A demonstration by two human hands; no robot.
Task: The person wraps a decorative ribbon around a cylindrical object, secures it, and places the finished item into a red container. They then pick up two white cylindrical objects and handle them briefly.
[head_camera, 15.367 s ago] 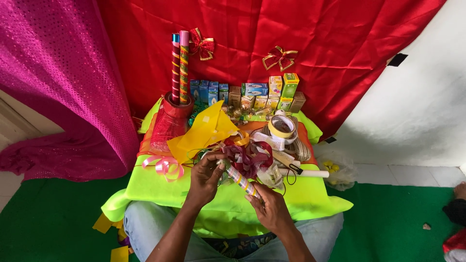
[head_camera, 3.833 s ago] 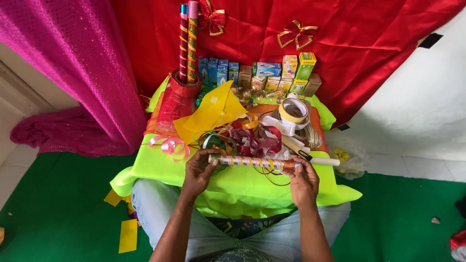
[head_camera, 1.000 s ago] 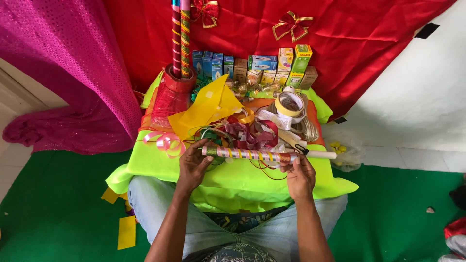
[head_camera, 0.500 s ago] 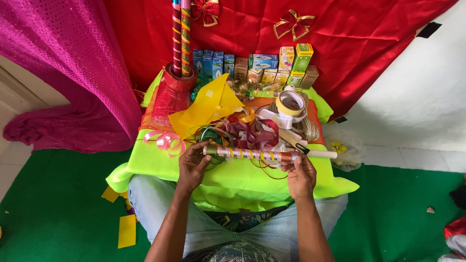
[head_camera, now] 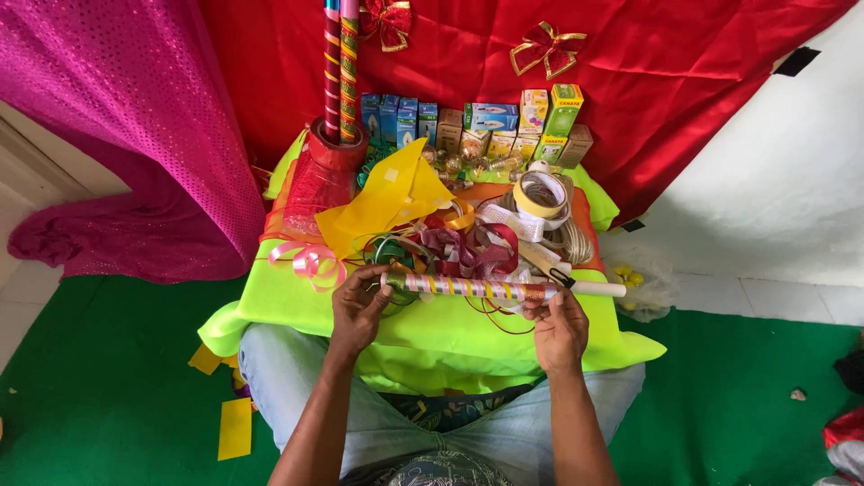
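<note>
Head view, left hand (head_camera: 357, 310) and right hand (head_camera: 559, 326) pinching striped stick (head_camera: 468, 288) ends, fingers clamped, lying level over green cloth (head_camera: 297, 306) front edge, red holder (head_camera: 326, 175) at back-left corner holding two wrapped sticks (head_camera: 340, 67) upright

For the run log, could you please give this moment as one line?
left hand: grips stick's left end | right hand: pinches right end | ribbon-wrapped stick: level over green cloth

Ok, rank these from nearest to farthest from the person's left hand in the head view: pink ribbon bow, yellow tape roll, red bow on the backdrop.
1. pink ribbon bow, just up-left of the left hand.
2. yellow tape roll, up-right on the table.
3. red bow, high on the red cloth.
</note>
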